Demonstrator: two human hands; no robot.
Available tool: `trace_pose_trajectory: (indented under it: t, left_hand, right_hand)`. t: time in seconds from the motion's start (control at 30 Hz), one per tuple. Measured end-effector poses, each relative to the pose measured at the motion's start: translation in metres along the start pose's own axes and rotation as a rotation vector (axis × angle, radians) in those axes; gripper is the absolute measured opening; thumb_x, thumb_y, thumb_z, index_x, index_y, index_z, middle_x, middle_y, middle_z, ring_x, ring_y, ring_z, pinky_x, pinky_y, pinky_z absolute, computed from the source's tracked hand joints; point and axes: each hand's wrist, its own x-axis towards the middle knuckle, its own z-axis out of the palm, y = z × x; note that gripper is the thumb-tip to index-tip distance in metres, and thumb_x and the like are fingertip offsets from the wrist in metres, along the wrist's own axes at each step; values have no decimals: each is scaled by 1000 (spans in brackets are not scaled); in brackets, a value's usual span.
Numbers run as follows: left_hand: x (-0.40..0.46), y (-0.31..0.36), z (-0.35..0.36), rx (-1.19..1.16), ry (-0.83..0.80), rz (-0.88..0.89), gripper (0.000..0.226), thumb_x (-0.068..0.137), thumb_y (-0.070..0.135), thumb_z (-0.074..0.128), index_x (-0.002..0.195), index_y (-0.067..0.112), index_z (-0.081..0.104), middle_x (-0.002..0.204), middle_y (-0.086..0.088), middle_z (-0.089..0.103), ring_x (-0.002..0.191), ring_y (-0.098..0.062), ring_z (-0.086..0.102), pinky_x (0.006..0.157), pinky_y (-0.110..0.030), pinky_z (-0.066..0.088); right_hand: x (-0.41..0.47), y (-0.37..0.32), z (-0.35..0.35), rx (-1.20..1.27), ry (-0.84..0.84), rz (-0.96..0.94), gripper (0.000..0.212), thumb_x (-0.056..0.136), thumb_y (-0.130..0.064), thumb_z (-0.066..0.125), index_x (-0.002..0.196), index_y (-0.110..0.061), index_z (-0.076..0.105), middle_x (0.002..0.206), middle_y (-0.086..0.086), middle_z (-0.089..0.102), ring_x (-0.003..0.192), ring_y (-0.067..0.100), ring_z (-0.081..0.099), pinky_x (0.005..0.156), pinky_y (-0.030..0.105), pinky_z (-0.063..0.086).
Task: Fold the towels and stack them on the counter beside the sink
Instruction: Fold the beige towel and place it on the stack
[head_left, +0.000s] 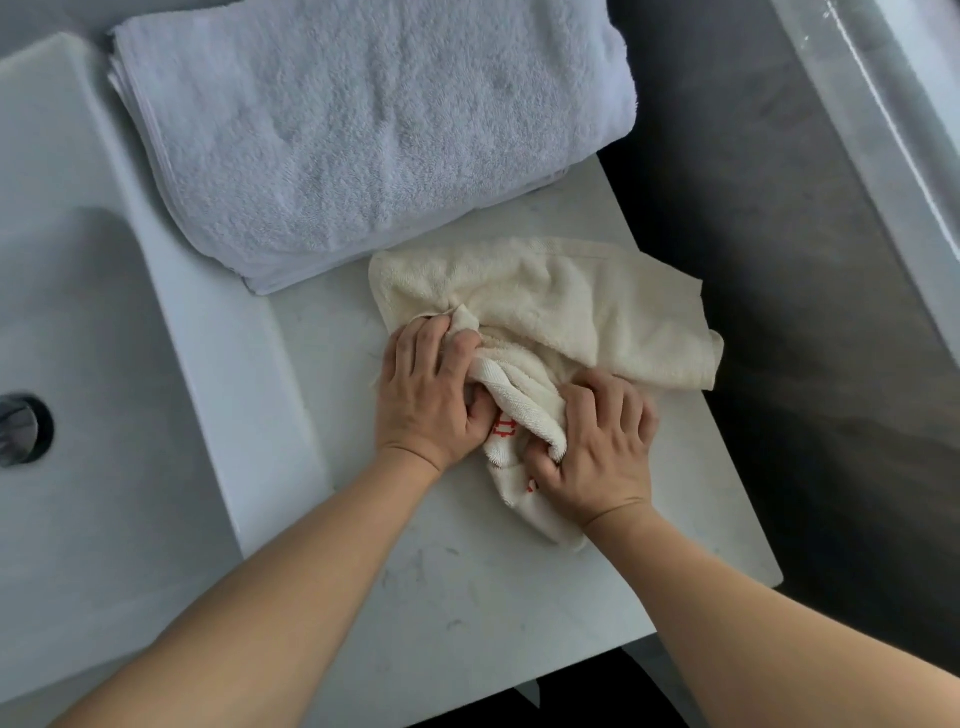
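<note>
A small cream towel (561, 306) with red stitching lies crumpled on the white counter (467, 587) to the right of the sink. My left hand (431, 389) grips a bunched fold at its left side, fingers curled into the cloth. My right hand (602, 447) clutches the twisted lower part of the same towel. Behind it, a large white towel (363, 130) lies folded flat on the counter, its left edge over the sink rim.
The white sink basin (93, 322) with its metal drain (21, 431) fills the left side. The counter's right edge drops to a dark grey floor (810, 312). A pale ledge (893, 130) runs along the top right corner.
</note>
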Motion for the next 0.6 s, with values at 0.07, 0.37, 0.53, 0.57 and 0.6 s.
trace_pose_trajectory:
  t: [0.07, 0.37, 0.53, 0.57, 0.6]
  left_hand:
    - [0, 0, 0, -5, 7, -5, 47, 78, 38, 52, 114, 10, 63, 123, -19, 56, 117, -41, 49, 106, -50, 37]
    - [0, 6, -7, -82, 80, 25, 34, 79, 28, 52, 102, 7, 65, 131, -14, 60, 122, -37, 52, 106, -53, 39]
    - [-3, 6, -4, -99, 104, -3, 39, 77, 27, 50, 104, 4, 67, 123, -15, 63, 115, -38, 56, 102, -48, 43]
    - [-5, 9, -5, -124, 108, -33, 38, 76, 24, 53, 104, 3, 67, 120, -16, 64, 112, -40, 57, 99, -48, 46]
    - [-10, 14, -5, -166, 118, -70, 35, 75, 20, 59, 103, 1, 67, 116, -18, 65, 109, -41, 58, 96, -48, 48]
  right_hand:
    - [0, 1, 0, 8, -32, -13, 53, 73, -55, 46, 104, -13, 53, 135, 12, 46, 129, 31, 36, 111, 39, 12]
    - [0, 2, 4, 7, 6, -38, 48, 78, -53, 44, 107, -15, 53, 141, 9, 47, 135, 28, 36, 113, 41, 17]
    - [-1, 1, 1, 34, 56, -65, 51, 80, -49, 47, 114, -12, 58, 130, 5, 55, 125, 27, 45, 110, 39, 25]
    - [-1, -2, -2, 47, 58, -68, 50, 81, -47, 47, 113, -11, 60, 124, 5, 58, 120, 28, 48, 106, 39, 28]
    - [-3, -3, -5, 56, 54, -68, 48, 82, -45, 47, 111, -9, 61, 118, 6, 60, 114, 29, 52, 102, 39, 31]
